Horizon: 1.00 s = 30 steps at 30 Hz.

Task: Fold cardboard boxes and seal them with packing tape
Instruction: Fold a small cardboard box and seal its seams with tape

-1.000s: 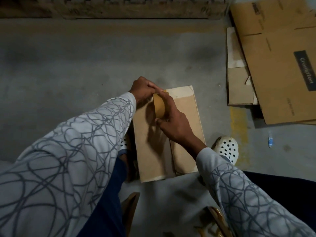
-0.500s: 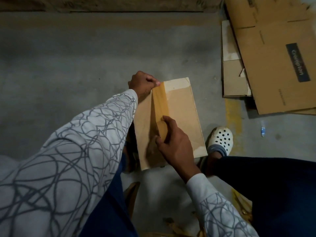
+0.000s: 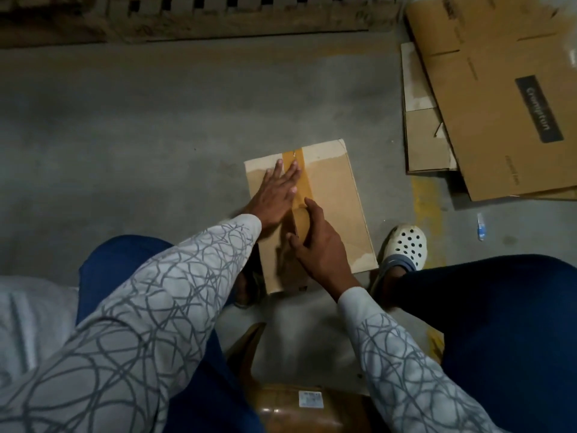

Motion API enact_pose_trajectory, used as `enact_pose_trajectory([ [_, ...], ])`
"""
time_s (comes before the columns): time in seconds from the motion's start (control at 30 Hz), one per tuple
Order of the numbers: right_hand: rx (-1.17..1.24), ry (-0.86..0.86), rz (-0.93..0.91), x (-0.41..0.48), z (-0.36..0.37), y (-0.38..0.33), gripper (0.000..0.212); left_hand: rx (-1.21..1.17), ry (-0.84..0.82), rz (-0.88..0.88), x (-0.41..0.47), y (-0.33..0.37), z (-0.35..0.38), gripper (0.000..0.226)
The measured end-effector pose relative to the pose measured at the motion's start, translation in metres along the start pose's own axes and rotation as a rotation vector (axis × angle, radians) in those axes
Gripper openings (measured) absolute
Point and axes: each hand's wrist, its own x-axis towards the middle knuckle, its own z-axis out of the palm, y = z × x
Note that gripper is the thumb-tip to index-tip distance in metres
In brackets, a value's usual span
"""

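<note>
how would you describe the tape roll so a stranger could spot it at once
Find the small cardboard box on the concrete floor before the person. A brown tape strip runs down its top from the far edge and ends at the packing tape roll, gripped by the right hand. It is the only round thing there; the left hand beside it lies flat.

Box (image 3: 331, 207) sits on the floor (image 3: 156, 135), left hand (image 3: 274, 195) flat on top beside the tape strip (image 3: 301, 173), right hand (image 3: 321, 248) on the roll (image 3: 301, 221) just behind it, nearer the body. Shoe (image 3: 406, 245) is just right of the box, flat cardboard (image 3: 499, 104) lies further right, pallet (image 3: 199, 17) at the back.
</note>
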Motion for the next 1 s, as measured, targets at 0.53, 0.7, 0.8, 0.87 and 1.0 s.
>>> enact_pose_trajectory([
  [0.53, -0.303, -0.084, 0.169, -0.007, -0.005, -0.018, 0.062, 0.212, -0.158, 0.129, -0.021, -0.002, -0.004, 0.100],
  [0.7, -0.487, -0.184, 0.243, -0.043, -0.011, -0.024, 0.054, 0.250, -0.168, 0.101, -0.023, 0.002, -0.003, 0.097],
  [0.8, -0.500, -0.128, 0.207, -0.066, -0.005, -0.025, 0.054, 0.315, -0.169, 0.105, -0.027, 0.008, -0.003, 0.097],
  [0.87, -0.457, -0.114, 0.233, -0.067, -0.004, -0.023, 0.055, 0.381, -0.172, 0.139, -0.037, 0.017, 0.002, 0.098],
  [1.0, -0.391, -0.115, 0.303, -0.056, -0.013, -0.013, 0.062, 0.394, -0.216, 0.243, -0.063, 0.031, 0.020, 0.099],
])
